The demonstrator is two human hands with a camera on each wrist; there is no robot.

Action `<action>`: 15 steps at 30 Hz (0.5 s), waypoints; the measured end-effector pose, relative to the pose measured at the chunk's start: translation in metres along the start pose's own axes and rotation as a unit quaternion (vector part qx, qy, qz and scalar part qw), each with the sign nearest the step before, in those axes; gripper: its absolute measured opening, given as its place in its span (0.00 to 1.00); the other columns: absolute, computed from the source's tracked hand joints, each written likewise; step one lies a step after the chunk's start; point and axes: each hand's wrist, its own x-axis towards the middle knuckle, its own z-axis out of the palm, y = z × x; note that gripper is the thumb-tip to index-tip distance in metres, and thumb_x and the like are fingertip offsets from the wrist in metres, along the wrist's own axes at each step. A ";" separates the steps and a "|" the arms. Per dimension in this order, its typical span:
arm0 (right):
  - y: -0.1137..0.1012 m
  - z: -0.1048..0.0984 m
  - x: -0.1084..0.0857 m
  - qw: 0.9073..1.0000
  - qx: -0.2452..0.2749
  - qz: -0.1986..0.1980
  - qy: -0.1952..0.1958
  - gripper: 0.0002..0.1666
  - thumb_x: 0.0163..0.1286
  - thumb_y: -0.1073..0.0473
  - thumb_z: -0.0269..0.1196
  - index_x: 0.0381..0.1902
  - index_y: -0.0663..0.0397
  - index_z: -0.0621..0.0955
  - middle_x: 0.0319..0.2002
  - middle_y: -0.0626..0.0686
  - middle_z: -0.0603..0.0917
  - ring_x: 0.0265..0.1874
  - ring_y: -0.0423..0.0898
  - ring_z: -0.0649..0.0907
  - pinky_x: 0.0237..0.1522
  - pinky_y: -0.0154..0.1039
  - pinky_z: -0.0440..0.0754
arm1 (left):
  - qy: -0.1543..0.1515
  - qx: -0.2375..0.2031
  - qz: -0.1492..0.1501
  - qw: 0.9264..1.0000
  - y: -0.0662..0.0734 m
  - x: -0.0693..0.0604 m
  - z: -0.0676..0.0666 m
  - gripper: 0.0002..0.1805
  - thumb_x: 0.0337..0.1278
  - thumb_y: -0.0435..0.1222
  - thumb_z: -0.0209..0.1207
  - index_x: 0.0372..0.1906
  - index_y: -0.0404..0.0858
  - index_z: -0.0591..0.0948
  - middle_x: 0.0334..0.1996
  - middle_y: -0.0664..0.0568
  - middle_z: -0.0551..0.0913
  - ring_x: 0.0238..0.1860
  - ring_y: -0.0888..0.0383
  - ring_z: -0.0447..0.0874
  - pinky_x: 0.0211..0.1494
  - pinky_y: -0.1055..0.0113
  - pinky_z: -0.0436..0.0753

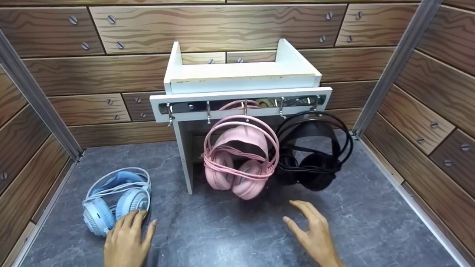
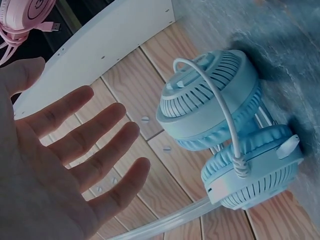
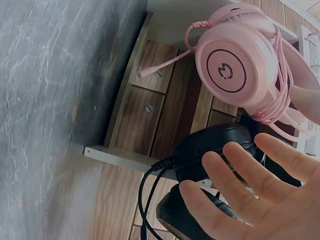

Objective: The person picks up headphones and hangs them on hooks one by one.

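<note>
Blue headphones (image 1: 98,213) lie on the grey marbled surface at the left of the head view. My left hand (image 1: 128,237) is in front of them with its fingers spread; the left wrist view shows a gap between the fingertips and the blue headphones (image 2: 215,100). Pink headphones (image 1: 246,178) hang from a middle hook of the white rack, their cable wound around them. To their right hang black headphones (image 1: 317,170). My right hand (image 1: 313,230) is below and in front of these two, fingers extended and holding nothing.
The white rack (image 1: 241,92) has a row of metal hooks and an open shelf on top. One side panel (image 1: 183,159) reaches down to the surface. Wood-patterned walls (image 1: 219,26) with metal corner posts (image 1: 393,70) enclose the back and both sides.
</note>
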 end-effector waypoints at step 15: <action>-0.003 0.013 0.006 0.999 0.034 -0.021 -0.007 0.24 0.49 0.72 0.76 0.46 0.61 0.86 0.43 0.52 0.87 0.42 0.49 0.86 0.52 0.22 0.72 | 0.052 -0.027 0.004 0.998 -0.009 0.001 0.006 0.17 0.53 0.39 0.69 0.45 0.33 0.85 0.47 0.35 0.83 0.47 0.33 0.81 0.39 0.34 0.77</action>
